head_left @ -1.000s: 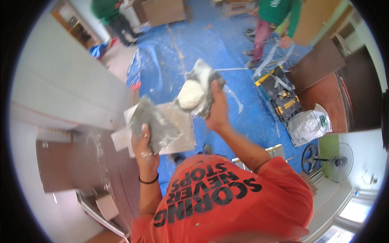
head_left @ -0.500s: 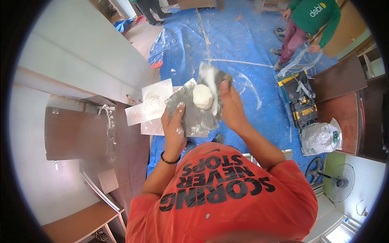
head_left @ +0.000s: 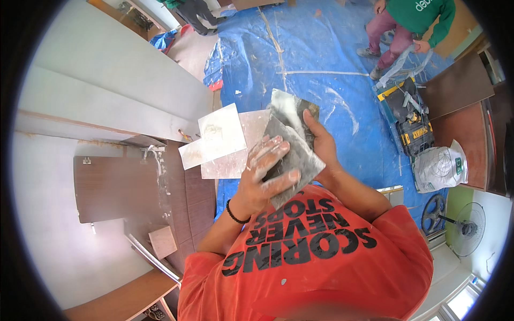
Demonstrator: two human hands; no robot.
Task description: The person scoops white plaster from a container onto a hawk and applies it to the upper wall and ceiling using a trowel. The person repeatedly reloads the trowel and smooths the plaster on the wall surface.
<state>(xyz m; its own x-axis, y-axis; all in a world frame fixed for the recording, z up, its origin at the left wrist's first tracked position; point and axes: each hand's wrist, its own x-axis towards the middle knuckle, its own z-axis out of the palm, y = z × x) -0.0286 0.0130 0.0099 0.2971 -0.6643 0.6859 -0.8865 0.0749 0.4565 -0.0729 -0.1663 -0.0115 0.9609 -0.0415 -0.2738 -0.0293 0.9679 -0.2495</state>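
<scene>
Far left of the view: a pale wall [head_left: 96, 69] with a brown cabinet door [head_left: 115, 187] below it, seen from above. Just right of the cabinet, a stack of whitish, plaster-smeared flat boards [head_left: 222, 142] lay on top of the cabinet edge.

Left hand [head_left: 265, 174]: plaster-dusted, fingers spread flat and pressed against the face of a grey metal trowel blade [head_left: 294, 160]. A black band [head_left: 234, 213] sat on that wrist. The hand lay open on the blade; whether it gripped an edge could not be told.

The blade was held at chest height in front of the person's orange shirt [head_left: 316, 262], tilted, its lower corner pointing toward the shirt. A second grey blade [head_left: 286, 107] overlapped it just behind, rising toward the blue floor sheet [head_left: 321, 48].

Right hand [head_left: 321, 142]: closed around the blades from the far side, thumb lying along the upper blade. Which of the two blades it gripped could not be told.

Right of the hands, on the sheet: a black-and-yellow tool case [head_left: 409, 125], open, and near it a white sack [head_left: 439, 168]. A standing fan [head_left: 460, 227] stood at the lower right. At the top right, another person in a green top [head_left: 417, 16] bent over the sheet, well apart from the hands.
</scene>
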